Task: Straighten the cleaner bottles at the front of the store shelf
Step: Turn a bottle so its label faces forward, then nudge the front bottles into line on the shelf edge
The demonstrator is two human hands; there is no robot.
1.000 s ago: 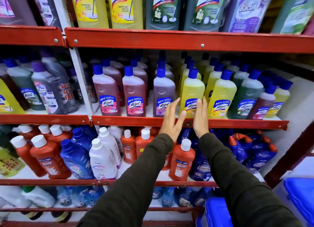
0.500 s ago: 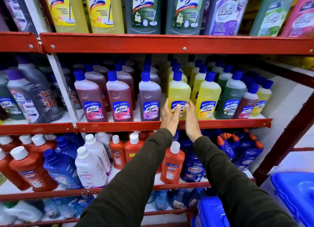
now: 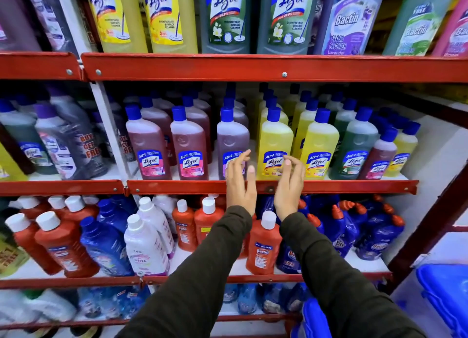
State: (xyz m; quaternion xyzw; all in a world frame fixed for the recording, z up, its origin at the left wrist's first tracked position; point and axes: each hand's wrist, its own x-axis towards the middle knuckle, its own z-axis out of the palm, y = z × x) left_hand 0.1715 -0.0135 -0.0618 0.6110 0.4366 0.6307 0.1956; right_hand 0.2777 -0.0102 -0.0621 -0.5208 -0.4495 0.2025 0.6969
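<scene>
A front row of blue-capped cleaner bottles stands on the middle red shelf [image 3: 342, 187]. From left: two pink bottles [image 3: 149, 145], a purple bottle [image 3: 231, 137], two yellow bottles, then green and dark red ones. My left hand [image 3: 239, 182] hovers in front of the purple bottle's label, fingers apart. My right hand [image 3: 290, 183] hovers at the right side of the nearer yellow bottle [image 3: 274, 140], fingers curled. Both hands flank that yellow bottle's base and hold nothing; whether they touch it I cannot tell.
Large bottles [image 3: 225, 18] fill the upper shelf. Red, white and blue bottles [image 3: 264, 244] crowd the lower shelf under my forearms. A white upright post [image 3: 106, 124] divides the shelf at the left. Blue plastic bins [image 3: 443, 297] sit at the lower right.
My hands have spread a little apart and come off the yellow bottle's front, fingers now loose and curled. The view has shifted closer to the shelf.
</scene>
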